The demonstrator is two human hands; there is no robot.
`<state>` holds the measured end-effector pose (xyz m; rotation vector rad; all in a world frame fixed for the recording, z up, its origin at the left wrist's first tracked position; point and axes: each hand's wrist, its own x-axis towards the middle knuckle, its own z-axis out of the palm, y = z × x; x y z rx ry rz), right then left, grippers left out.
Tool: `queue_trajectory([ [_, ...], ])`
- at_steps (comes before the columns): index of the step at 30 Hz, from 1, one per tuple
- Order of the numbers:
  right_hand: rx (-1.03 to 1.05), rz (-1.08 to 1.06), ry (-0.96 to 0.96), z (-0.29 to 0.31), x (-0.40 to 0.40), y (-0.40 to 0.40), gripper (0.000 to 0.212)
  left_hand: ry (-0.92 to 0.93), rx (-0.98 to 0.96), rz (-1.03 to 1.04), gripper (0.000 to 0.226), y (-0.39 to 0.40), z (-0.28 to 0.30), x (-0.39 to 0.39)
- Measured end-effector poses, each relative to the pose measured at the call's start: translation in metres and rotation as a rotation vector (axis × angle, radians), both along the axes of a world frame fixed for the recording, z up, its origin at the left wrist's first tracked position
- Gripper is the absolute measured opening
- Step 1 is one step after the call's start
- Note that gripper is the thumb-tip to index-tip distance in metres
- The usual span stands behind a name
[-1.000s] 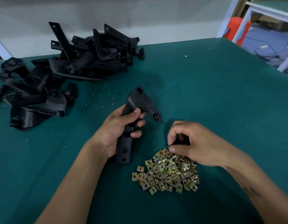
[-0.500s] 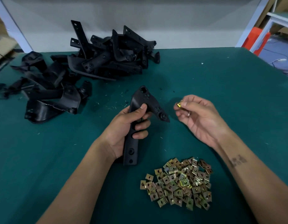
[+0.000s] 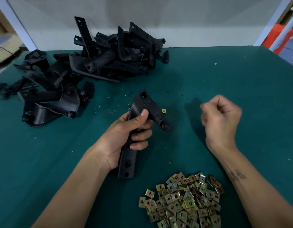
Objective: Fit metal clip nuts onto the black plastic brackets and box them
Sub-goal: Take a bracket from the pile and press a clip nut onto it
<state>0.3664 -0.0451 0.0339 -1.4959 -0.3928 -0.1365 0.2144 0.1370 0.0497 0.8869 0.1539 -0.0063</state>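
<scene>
Brackets [image 3: 99, 63], black and too tangled to count, lie heaped at the far left of a green worktop [image 3: 224, 83] that runs to a pale wall. One bracket [image 3: 139, 122] is gripped in the left hand [image 3: 126, 134], long axis running away from the person, its bent arm pointing right with one clip nut [image 3: 164, 111] at its edge. Nuts [image 3: 183, 201], dozens, are piled near. The right hand [image 3: 221, 117], blurred, hovers curled; contents unclear.

- The right hand [image 3: 220, 119] is motion-blurred; whether its curled fingers hold anything cannot be told.
- The heap of brass-coloured square metal clip nuts [image 3: 183, 201] runs off the bottom edge.
</scene>
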Motion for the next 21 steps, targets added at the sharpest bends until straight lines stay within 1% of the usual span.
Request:
queue_trajectory([
  [1, -0.128, -0.044, -0.043, -0.003, 0.006, 0.000, 0.018, 0.001, -0.010, 0.002, 0.022, 0.000, 0.000, 0.001],
  [2, -0.257, -0.006, -0.088, -0.005, 0.010, 0.002, 0.010, 0.002, -0.015, 0.008, 0.022, 0.000, 0.000, 0.002],
  [3, -0.411, 0.081, -0.144, -0.006, 0.010, 0.006, 0.011, 0.003, -0.015, 0.016, 0.022, -0.001, 0.000, 0.002],
  [5, -0.733, 0.232, -0.300, -0.010, 0.009, 0.017, 0.034, -0.001, -0.011, 0.032, 0.023, -0.001, 0.000, 0.003],
  [6, -0.844, 0.266, -0.350, -0.010, 0.006, 0.023, 0.039, -0.003, -0.009, 0.036, 0.023, -0.001, 0.000, 0.003],
  [8, -0.943, 0.285, -0.389, -0.005, 0.001, 0.032, 0.034, -0.001, -0.009, 0.031, 0.022, -0.001, 0.000, 0.002],
  [11, -0.946, 0.300, -0.376, 0.000, -0.001, 0.033, 0.014, 0.001, -0.008, 0.021, 0.022, -0.001, -0.001, 0.001],
  [16, -0.864, 0.309, -0.329, 0.000, -0.006, 0.025, 0.004, -0.011, -0.010, 0.001, 0.022, 0.000, -0.001, 0.002],
  [18, -0.842, 0.321, -0.277, 0.001, -0.010, 0.023, 0.009, -0.016, -0.012, -0.004, 0.022, 0.001, -0.001, 0.001],
  [21, -0.716, 0.399, -0.070, 0.003, -0.020, 0.016, 0.020, -0.017, -0.011, -0.011, 0.022, 0.001, -0.001, 0.002],
])
